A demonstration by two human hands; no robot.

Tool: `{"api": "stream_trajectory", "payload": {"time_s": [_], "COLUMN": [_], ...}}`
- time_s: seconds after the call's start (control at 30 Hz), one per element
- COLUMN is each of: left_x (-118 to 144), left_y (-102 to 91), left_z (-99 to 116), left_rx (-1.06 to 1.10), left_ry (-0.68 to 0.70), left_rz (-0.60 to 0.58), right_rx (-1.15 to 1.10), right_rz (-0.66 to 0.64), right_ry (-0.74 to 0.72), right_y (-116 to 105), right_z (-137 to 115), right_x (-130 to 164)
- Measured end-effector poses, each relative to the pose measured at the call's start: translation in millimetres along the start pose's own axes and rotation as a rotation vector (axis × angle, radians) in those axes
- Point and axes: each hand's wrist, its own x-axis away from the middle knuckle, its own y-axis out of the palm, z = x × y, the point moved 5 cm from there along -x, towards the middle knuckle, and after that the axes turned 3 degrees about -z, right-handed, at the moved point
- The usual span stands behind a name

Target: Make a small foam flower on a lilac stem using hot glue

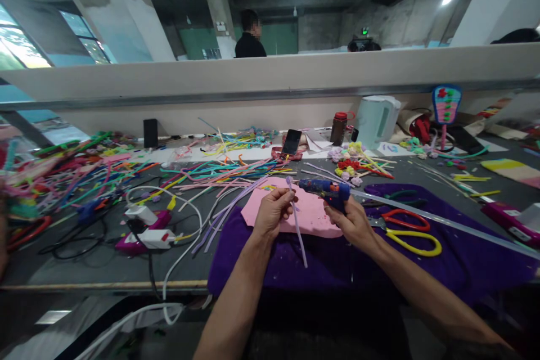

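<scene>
Pinched in my left hand [274, 211] is a lilac pipe cleaner [300, 236], its top end bent above my fingers and its tail hanging down. My right hand [348, 219] is wrapped round a blue glue gun [324, 188], with a long clear glue stick [422, 214] running out of its back to the right. The gun's nozzle points left, close to the pipe cleaner's top; whether they touch I cannot tell. Beneath both hands lies a pink sheet [257, 208] on a purple cloth [230, 259].
Scissors [413, 241] with red and yellow handles lie right of my right hand. Power strips [147, 230] and a white cable are at left. Pipe cleaners, a phone [291, 142], a bottle [338, 128] and a kettle [375, 121] line the back. A person [250, 36] stands beyond the partition.
</scene>
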Motion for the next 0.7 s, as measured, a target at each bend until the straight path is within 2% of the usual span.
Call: {"api": "stream_trajectory", "payload": {"time_s": [0.37,0.7], "left_x": [-0.8,-1.3], "left_y": [0.0,-0.6], "left_z": [-1.1,-0.8], "left_rx": [0.009,0.020], "left_ry": [0.022,0.023], "left_rz": [-0.042,-0.035], "right_rx": [-0.040,-0.012], "right_rz": [-0.001,-0.011], "right_ry": [0.033,0.002], "right_y": [-0.3,0.8], "right_z": [2.3,0.4], "right_x": [0.0,-0.4]}}
